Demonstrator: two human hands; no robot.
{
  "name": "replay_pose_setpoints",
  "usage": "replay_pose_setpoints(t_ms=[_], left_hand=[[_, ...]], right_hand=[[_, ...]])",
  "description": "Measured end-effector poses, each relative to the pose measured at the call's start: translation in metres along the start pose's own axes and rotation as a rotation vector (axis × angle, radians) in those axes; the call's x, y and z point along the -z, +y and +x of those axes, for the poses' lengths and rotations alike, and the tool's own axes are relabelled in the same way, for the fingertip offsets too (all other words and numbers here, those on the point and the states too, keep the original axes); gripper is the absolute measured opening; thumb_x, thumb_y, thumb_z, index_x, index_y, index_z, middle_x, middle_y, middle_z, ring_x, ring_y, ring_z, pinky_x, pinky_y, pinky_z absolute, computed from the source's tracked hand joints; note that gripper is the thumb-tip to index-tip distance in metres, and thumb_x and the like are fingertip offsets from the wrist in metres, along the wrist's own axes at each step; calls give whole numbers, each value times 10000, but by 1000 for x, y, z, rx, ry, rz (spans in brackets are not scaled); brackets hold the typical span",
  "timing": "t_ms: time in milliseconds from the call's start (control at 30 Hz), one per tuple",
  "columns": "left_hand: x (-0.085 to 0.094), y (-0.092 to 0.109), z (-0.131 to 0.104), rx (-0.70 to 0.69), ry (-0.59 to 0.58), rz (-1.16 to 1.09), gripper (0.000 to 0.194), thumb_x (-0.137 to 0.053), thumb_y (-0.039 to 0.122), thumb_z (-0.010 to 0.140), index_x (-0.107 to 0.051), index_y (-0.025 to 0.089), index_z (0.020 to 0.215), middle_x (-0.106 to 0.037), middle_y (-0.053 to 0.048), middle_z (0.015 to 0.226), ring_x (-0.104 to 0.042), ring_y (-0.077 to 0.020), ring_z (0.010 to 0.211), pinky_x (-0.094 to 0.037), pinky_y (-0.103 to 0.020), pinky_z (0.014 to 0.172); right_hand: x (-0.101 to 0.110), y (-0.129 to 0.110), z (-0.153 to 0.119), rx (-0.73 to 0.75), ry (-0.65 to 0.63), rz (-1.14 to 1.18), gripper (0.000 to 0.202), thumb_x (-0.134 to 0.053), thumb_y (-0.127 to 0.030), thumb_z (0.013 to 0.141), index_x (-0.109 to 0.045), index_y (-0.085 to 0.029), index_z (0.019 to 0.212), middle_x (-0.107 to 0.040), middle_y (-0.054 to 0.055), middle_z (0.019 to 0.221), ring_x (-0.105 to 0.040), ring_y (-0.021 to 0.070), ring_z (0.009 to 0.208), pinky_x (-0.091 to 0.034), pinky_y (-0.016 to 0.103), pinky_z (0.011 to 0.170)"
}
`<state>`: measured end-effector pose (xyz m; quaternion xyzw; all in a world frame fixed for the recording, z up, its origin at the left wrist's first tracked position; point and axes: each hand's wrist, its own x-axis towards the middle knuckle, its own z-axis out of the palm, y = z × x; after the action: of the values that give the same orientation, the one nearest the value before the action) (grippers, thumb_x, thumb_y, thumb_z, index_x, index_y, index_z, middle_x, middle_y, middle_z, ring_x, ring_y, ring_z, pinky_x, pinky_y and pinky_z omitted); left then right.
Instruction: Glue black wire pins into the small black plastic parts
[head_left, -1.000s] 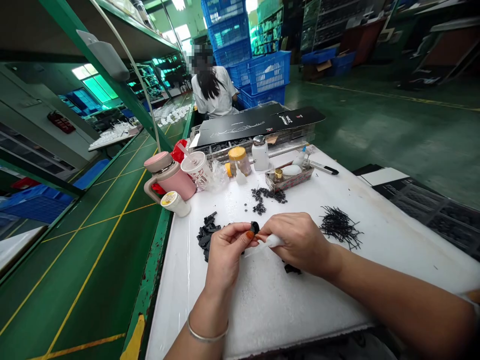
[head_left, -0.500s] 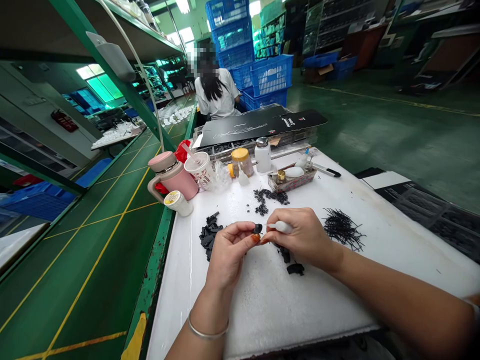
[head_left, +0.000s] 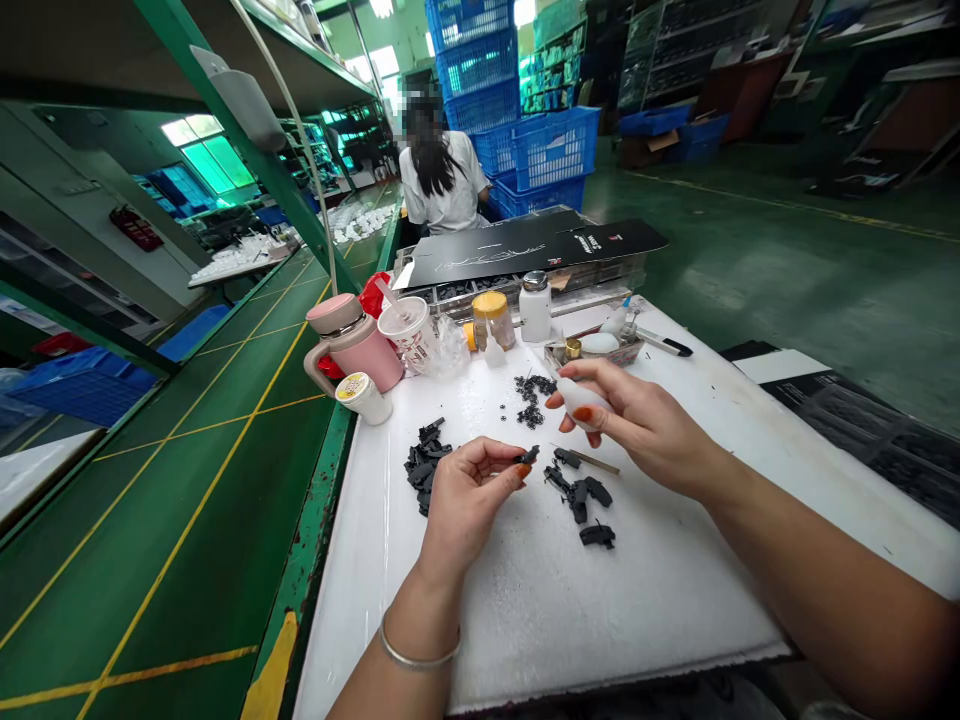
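Between thumb and fingers, my left hand point(head_left: 469, 495) pinches a small black part point(head_left: 529, 456) over the white tabletop point(head_left: 525, 620). My right hand point(head_left: 637, 415) is closed on a small white squeeze bottle point(head_left: 581, 397), up and to the right of my left hand. Loose black pieces point(head_left: 579, 494) lie below my right hand, with a thin brownish stick point(head_left: 592, 460) near them. A pile of black parts point(head_left: 426, 462) is left of my left hand. Small black rings point(head_left: 531, 400) lie beyond both hands.
A pink mug point(head_left: 360, 345), a plastic cup point(head_left: 409, 330), a yellow-lidded jar point(head_left: 493, 315), a white bottle point(head_left: 535, 308) and a small box point(head_left: 626, 352) line the back. A black-handled knife point(head_left: 664, 342) lies right. A person point(head_left: 442, 180) sits beyond, near blue crates point(head_left: 555, 148).
My right hand has moved away from my left, up and right, with the white bottle. The black part in my left hand is turned differently. Black pieces and the stick are now uncovered.
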<state>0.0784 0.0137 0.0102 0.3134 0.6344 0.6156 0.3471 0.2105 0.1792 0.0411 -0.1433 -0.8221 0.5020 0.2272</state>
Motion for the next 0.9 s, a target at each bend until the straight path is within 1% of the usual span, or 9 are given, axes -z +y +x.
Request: replay_pose_setpoints(t_ms=[67, 133, 200, 267, 367, 467, 567, 733, 900], left_hand=[[1, -1, 1, -12, 17, 31, 178, -705, 247, 728, -670, 121, 849, -687, -76, 836, -611, -139, 729, -504, -234, 671], [1, -1, 2, -21, 27, 45, 181, -708, 245, 723, -671, 124, 852, -684, -69, 828, -604, -132, 714, -498, -227, 660], [1, 0, 2, -26, 31, 45, 185, -712, 250, 719, -667, 124, 848, -682, -66, 820, -598, -127, 699, -492, -221, 648], [1, 1, 2, -28, 34, 44, 188, -715, 260, 716, -662, 124, 834, -678, -63, 807, -593, -124, 685, -486, -218, 634], [1, 2, 2, -31, 45, 90, 194, -721, 277, 710, -671, 123, 816, -671, -57, 769, -590, -125, 663, -472, -212, 607], [2, 2, 2, -35, 57, 143, 196, -721, 289, 710, -682, 127, 812, -667, -52, 740, -588, -123, 646, -459, -208, 590], [2, 0, 1, -39, 58, 152, 191, -717, 291, 713, -686, 132, 816, -668, -51, 738, -587, -124, 643, -453, -206, 582], [3, 0, 1, -42, 59, 172, 203, -714, 312, 719, -688, 139, 823, -670, -51, 747, -586, -126, 653, -445, -206, 580], [3, 1, 0, -47, 55, 168, 208, -710, 313, 721, -688, 134, 825, -668, -55, 743, -586, -133, 650, -443, -212, 575]], right_hand=[[3, -1, 0, -39, 36, 126, 289, -588, -395, 853, -495, -227, 1069, -669, 16, 834, -566, 127, 604, -439, 228, 520], [5, -2, 0, -37, 114, 199, 279, -691, -392, 767, -549, -203, 917, -641, 7, 734, -551, 124, 577, -406, 213, 473], [6, -2, -1, 0, 196, 225, 282, -761, -386, 687, -604, -182, 803, -620, 10, 708, -548, 123, 584, -412, 215, 484], [6, -1, -2, 36, 240, 249, 289, -785, -398, 649, -647, -175, 772, -624, 24, 739, -566, 143, 634, -434, 229, 516], [1, 0, -3, 56, 243, 252, 298, -763, -429, 672, -669, -175, 798, -630, 39, 761, -573, 168, 681, -444, 248, 548], [-3, -2, -4, 64, 249, 197, 291, -711, -449, 729, -654, -171, 797, -623, 41, 753, -551, 161, 675, -422, 245, 547], [-5, -4, -5, 71, 254, 155, 281, -686, -445, 757, -639, -170, 785, -611, 35, 743, -531, 148, 663, -401, 233, 537], [-5, -6, -6, 74, 269, 108, 270, -679, -431, 768, -631, -165, 776, -578, 21, 701, -498, 127, 616, -381, 219, 509], [-6, -5, -6, 80, 257, 86, 275, -674, -436, 770, -628, -165, 773, -581, 26, 705, -508, 135, 618, -386, 224, 506]])
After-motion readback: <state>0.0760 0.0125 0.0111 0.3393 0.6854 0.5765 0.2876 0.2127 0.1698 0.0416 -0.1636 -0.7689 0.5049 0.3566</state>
